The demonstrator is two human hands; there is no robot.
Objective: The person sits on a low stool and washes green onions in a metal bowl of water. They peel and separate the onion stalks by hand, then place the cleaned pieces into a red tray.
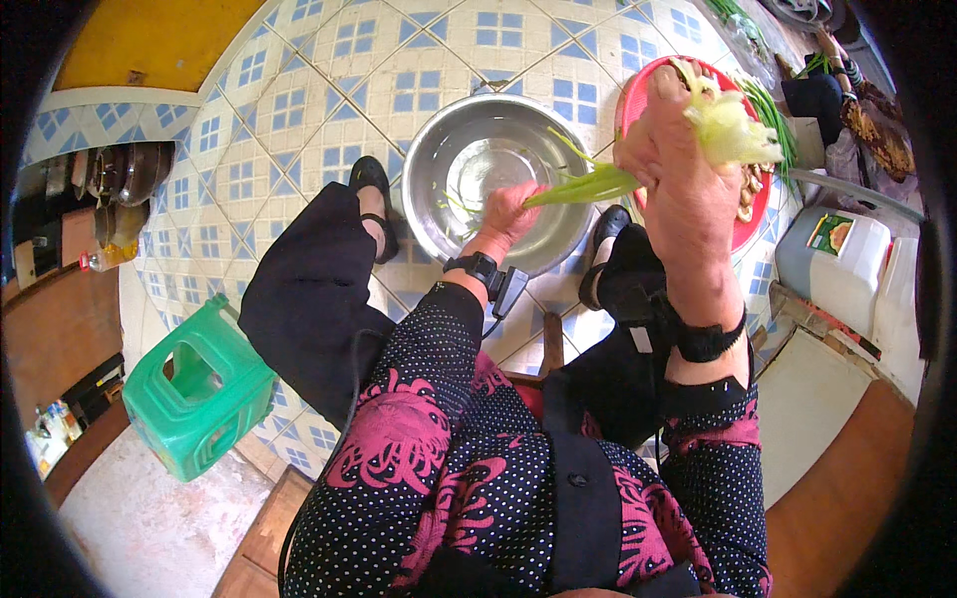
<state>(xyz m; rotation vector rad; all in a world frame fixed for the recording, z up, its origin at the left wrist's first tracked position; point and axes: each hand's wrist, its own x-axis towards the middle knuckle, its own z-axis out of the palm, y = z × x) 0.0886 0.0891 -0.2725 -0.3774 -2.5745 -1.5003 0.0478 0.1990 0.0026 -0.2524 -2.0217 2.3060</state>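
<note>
A bunch of pale green leafy vegetable (587,187) stretches between my two hands, over the right side of a metal basin (419,176) of water on the floor. My left hand (511,217) is closed on its thin end above the basin. Around the thick end is my right hand (677,164), raised over a red plastic basket (761,217); yellowish-white leaf bases (729,123) stick out past its fingers. Brown pieces, perhaps ginger or mushrooms, lie in the basket, partly hidden by the hand. Small green bits float in the water.
A green plastic stool (202,389) stands at the left on the tiled floor. Long green stalks (777,127) lie beyond the basket. White plastic jugs (834,247) stand at the right. Another person's arm (830,52) shows at the upper right. My feet flank the basin.
</note>
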